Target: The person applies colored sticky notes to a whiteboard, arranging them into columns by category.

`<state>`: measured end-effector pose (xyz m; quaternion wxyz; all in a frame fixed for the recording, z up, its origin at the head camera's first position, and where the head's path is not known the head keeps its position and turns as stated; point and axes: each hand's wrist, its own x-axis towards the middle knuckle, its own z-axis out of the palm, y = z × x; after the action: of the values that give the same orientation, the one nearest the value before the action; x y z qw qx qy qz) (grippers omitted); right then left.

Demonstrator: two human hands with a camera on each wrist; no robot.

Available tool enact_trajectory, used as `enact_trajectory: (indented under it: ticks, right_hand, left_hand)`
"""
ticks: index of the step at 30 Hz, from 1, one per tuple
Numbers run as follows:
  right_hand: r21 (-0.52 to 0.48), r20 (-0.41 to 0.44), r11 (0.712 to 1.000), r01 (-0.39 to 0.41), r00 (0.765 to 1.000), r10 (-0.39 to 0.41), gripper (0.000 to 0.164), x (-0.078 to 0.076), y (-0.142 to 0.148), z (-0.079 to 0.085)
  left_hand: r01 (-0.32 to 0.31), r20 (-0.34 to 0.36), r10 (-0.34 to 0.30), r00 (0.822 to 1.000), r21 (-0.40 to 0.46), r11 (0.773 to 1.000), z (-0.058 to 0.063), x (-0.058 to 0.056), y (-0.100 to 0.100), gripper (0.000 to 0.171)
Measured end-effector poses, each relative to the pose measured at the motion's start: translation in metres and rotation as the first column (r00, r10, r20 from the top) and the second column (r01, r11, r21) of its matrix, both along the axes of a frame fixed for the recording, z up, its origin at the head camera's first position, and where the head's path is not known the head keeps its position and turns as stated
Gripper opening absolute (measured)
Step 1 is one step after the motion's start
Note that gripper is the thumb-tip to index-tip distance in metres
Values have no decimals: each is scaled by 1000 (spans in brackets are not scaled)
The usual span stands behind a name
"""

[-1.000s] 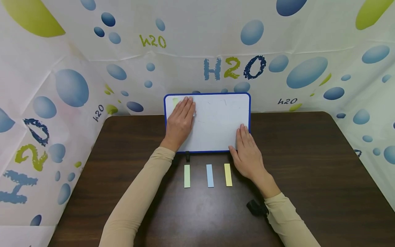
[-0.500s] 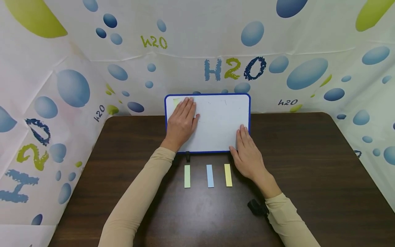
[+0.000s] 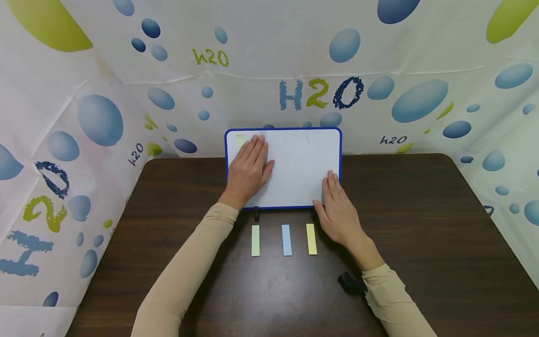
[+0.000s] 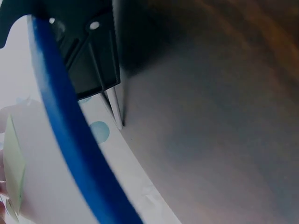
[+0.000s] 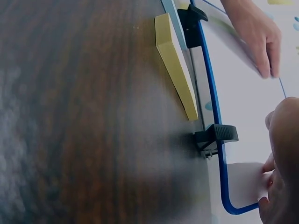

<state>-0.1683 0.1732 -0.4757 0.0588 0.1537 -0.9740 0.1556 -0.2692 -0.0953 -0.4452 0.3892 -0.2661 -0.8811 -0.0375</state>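
Observation:
A whiteboard [image 3: 294, 164] with a blue frame stands propped at the table's back edge. My left hand [image 3: 246, 171] rests on its upper left part with fingers straight and thumb spread to the right. A pale green sticky note [image 3: 240, 139] shows beside the left fingertips; the hand covers the rest of it. In the left wrist view, a green note [image 4: 14, 163] appears near fingers at the left edge. My right hand [image 3: 338, 210] touches the board's lower right part, fingers straight. Below the board lie green [image 3: 255, 240], blue [image 3: 287, 240] and yellow [image 3: 311, 238] sticky note pads.
Black clip feet [image 5: 216, 134] support the board's lower edge. The dark wooden table [image 3: 421, 234] extends on both sides. Behind it hangs a white sheet [image 3: 261, 103] with blue and green prints. A black strap piece [image 3: 350, 283] sits by the right wrist.
My left thumb has spread outward to the right, away from the fingers, and the left fingertips have slid slightly down the board. The right hand and the pads have stayed in place.

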Motion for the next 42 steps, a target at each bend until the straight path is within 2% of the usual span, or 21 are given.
enact_trajectory:
  ticks: [16, 34, 42]
  right_hand:
    - [-4, 12, 1000, -9, 1000, 10, 74, 0, 2, 2]
    - [3, 21, 1000, -8, 1000, 8, 73, 0, 1, 2]
    - [0, 3, 1000, -9, 1000, 9, 72, 1, 0, 3]
  left_hand:
    - [1, 31, 0, 1000, -43, 999, -3, 10, -4, 53]
    - [20, 22, -19, 1000, -59, 998, -10, 19, -10, 51]
    - [26, 26, -25, 999, -51, 998, -9, 24, -11, 51]
